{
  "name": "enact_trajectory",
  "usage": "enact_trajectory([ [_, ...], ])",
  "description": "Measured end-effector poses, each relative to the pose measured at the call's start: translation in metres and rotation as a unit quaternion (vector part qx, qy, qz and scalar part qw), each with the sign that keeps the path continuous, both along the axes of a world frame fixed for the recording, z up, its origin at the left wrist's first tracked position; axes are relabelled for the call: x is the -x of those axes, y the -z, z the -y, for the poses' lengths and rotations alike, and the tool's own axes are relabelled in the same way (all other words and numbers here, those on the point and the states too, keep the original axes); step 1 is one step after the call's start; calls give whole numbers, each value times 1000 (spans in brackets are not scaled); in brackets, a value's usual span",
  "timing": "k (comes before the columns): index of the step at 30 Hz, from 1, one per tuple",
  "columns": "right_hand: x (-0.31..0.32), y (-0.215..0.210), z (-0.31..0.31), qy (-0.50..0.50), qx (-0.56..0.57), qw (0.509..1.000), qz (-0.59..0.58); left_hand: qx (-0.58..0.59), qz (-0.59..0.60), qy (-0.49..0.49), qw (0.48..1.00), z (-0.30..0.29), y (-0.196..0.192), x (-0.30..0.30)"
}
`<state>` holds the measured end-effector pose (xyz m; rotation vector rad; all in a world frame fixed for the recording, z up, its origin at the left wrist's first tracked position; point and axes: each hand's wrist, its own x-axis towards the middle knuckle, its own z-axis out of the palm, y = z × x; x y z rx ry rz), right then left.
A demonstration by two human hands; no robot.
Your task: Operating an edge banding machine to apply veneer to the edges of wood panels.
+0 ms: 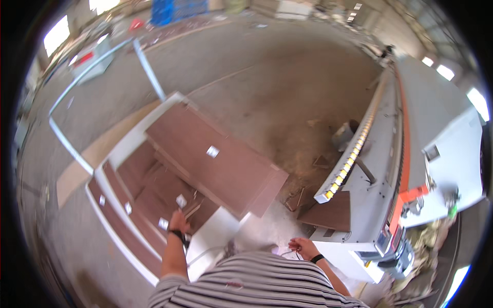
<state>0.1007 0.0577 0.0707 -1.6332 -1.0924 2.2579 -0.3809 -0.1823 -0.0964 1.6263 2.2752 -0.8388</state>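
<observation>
My left hand (pixel 178 222) reaches down over a stack of brown boards (pixel 221 167) on a white cart (pixel 119 233) with a pale blue rail. It is right beside a small white label (pixel 181 200) on one of the lower boards. Its fingers are blurred, so whether they grip a board does not show. In front of my body, my right hand (pixel 306 249) is closed, fingertips pinched together. A thin dark curved thing shows at those fingertips, too small to name.
On the right stands a long grey machine (pixel 377 169) with an orange rail and a row of yellow rollers (pixel 351 160). A loose brown board (pixel 331 211) leans at its near end, close to my right hand. A grey bucket (pixel 344 136) sits on the dusty floor beside it.
</observation>
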Motion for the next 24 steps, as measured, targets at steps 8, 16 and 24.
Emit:
enact_trajectory([
  [8,-18,27,5,35,19,998,-39,-302,623,-572,439,-32,48,-68],
  [16,-27,28,15,79,11,996,-47,-194,695,-486,492,-77,-9,-83],
  [24,-80,27,22,132,-79,985,-80,-195,712,-399,544,-155,-59,-141],
])
